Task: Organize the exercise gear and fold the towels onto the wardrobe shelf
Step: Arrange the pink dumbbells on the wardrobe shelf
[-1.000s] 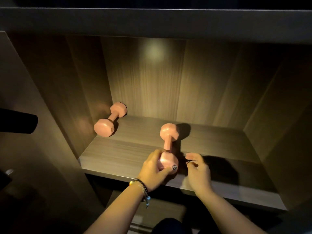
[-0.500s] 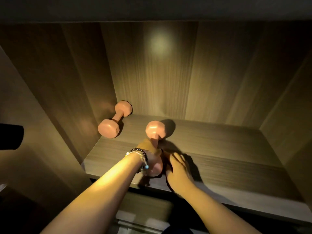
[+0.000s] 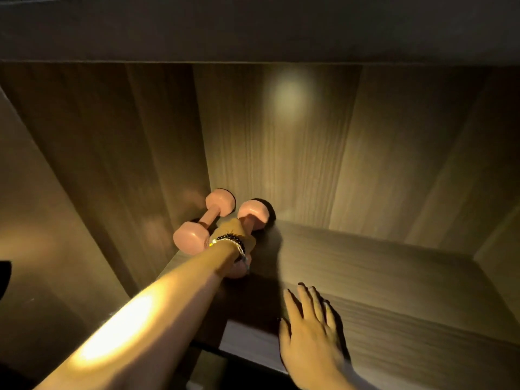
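From the head camera, the left hand reaches deep into the wardrobe compartment and appears wrapped round the handle of a pink dumbbell, though the wrist and a beaded bracelet hide most of the fingers. That dumbbell lies on the wooden shelf, its far head close to the back panel and its near end peeking out under the wrist. Just beside it, to the left, a second pink dumbbell lies against the left side wall, roughly parallel; I cannot tell whether the two touch. The right hand rests flat near the shelf's front edge, fingers straight and slightly spread, holding nothing. The likeliest slip from here is knocking the held weight into its neighbour, or letting go while it can roll forward on the smooth board. The compartment holds only these two dumbbells in view; no towels show on the shelf.
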The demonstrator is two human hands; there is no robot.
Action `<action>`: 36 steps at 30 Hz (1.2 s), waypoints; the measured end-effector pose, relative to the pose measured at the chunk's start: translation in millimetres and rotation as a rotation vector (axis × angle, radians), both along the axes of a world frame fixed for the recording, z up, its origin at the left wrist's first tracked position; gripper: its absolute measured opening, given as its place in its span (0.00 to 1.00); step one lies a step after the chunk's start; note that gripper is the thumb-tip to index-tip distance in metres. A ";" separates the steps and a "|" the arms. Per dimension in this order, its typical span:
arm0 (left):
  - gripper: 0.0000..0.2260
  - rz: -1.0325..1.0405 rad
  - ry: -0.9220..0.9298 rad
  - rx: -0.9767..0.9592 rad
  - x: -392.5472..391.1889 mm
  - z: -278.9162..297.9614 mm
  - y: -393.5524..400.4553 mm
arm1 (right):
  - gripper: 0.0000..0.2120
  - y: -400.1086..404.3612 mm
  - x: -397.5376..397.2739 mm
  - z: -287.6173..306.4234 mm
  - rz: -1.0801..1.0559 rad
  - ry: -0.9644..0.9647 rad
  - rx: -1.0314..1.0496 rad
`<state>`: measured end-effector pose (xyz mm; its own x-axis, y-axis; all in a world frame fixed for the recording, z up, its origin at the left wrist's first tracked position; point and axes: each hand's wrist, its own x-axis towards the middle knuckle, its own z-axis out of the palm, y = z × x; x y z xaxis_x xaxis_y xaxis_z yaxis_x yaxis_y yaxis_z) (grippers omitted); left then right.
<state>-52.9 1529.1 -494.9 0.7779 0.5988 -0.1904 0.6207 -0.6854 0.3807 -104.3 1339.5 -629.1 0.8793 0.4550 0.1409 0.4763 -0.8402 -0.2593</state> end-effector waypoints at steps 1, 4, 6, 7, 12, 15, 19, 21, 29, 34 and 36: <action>0.19 -0.017 0.008 0.043 4.1 9.5 -3.2 | 0.29 0.3 2.2 -3.8 0.005 -0.036 -0.012; 0.19 -0.097 0.046 0.201 8.6 13.3 -0.4 | 0.37 0.8 6.0 -7.7 0.029 -0.017 -0.022; 0.21 -0.098 0.072 0.329 12.0 -11.5 14.7 | 0.34 1.5 5.6 -5.6 0.026 -0.023 0.001; 0.22 -0.090 0.065 0.337 11.5 -19.3 17.7 | 0.33 1.6 4.9 -5.3 0.032 -0.020 0.007; 0.20 -0.049 0.023 0.361 23.3 -28.3 23.4 | 0.27 1.7 5.1 -4.4 0.027 -0.017 0.033; 0.20 -0.013 0.016 0.356 25.5 -37.5 28.3 | 0.27 1.3 5.4 -6.9 0.033 -0.027 0.073; 0.20 0.047 -0.163 0.279 18.3 -35.1 27.1 | 0.27 4.5 6.0 -6.1 0.027 -0.038 0.050; 0.25 0.000 -0.404 0.313 5.5 -42.9 25.6 | 0.26 4.7 4.5 -2.1 0.023 0.008 0.012; 0.35 -0.329 -0.360 0.605 -50.4 -105.9 17.7 | 0.26 4.7 5.2 0.6 0.033 0.024 -0.048; 0.37 -0.295 -0.271 0.621 -51.9 -102.8 10.6 | 0.26 3.2 2.8 4.4 0.037 0.026 -0.036; 0.38 -0.296 -0.232 0.572 -54.9 -92.9 4.5 | 0.26 -0.6 -3.3 15.3 0.027 0.080 -0.018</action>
